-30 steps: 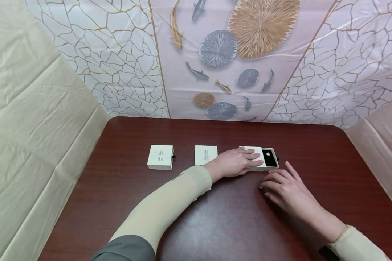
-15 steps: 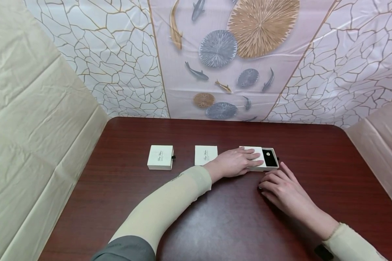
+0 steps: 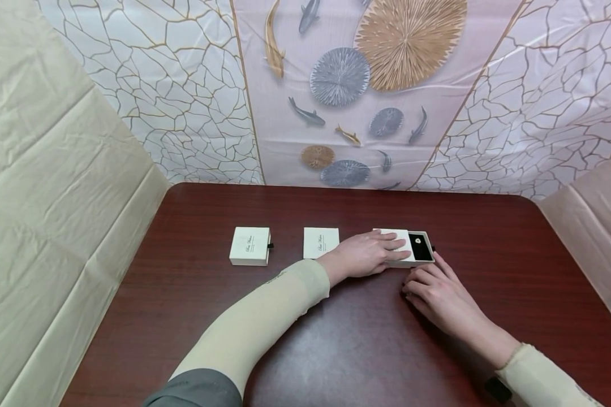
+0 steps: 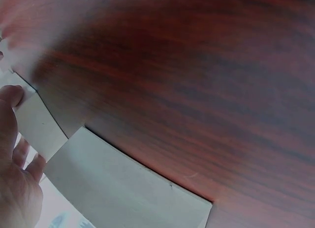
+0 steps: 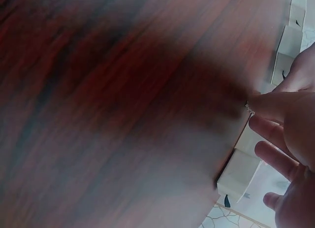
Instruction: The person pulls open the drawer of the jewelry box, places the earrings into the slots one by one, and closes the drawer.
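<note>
My left hand (image 3: 369, 253) holds a white drawer box (image 3: 396, 233), its fingers across the sleeve and its thumb on the near face in the left wrist view. The box's drawer (image 3: 420, 247) is pulled out to the right. A black insert (image 3: 421, 251) in it bears one small shiny piece of jewellery (image 3: 417, 241). My right hand (image 3: 445, 294), just in front of the drawer, pinches a similar sparkling piece of jewellery (image 5: 249, 108) between thumb and forefinger. Its other fingers are spread. In the head view those fingers mostly hide the pinched piece.
Two more white boxes stand to the left, a far-left box (image 3: 250, 246) with a black tab and a middle box (image 3: 321, 242) partly behind the left wrist. All are on a dark red-brown table (image 3: 336, 339). A patterned curtain (image 3: 198, 102) hangs behind it.
The right hand has moved slightly left and closer to the drawer, and its pinched piece has passed out of sight in the head view. The left hand and boxes have stayed put.
</note>
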`<state>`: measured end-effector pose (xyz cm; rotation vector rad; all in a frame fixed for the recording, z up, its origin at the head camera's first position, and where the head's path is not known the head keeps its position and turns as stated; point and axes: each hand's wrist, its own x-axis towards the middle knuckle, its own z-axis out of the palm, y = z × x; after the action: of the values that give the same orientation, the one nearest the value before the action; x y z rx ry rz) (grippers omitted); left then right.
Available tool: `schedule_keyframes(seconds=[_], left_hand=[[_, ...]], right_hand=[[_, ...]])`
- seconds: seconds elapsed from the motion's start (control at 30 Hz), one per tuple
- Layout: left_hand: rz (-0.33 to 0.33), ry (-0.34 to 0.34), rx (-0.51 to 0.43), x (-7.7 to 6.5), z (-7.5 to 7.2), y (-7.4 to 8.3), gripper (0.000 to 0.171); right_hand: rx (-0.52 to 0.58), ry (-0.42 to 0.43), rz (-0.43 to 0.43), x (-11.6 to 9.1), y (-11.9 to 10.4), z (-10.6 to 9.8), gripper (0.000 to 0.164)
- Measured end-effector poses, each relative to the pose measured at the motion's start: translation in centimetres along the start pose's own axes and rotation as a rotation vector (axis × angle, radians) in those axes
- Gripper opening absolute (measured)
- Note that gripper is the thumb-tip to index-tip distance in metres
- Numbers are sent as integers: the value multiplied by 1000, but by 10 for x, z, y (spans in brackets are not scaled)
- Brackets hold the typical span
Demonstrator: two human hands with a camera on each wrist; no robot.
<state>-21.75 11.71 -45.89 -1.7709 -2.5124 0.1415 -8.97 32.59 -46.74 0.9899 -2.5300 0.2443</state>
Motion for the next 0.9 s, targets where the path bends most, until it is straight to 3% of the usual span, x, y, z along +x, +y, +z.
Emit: schedule_keyframes(seconds=[0.33, 0.73, 0.9], left_hand=[[0, 3, -4, 0, 0, 1, 54], [5, 14, -8, 0, 1, 0, 54], [6, 15, -9, 0, 0, 1, 53]], right_hand=[[-8, -1, 5, -2, 2, 0, 12], [85, 46, 20, 2, 1, -6, 24], [112, 53, 58, 4, 3, -12, 20]])
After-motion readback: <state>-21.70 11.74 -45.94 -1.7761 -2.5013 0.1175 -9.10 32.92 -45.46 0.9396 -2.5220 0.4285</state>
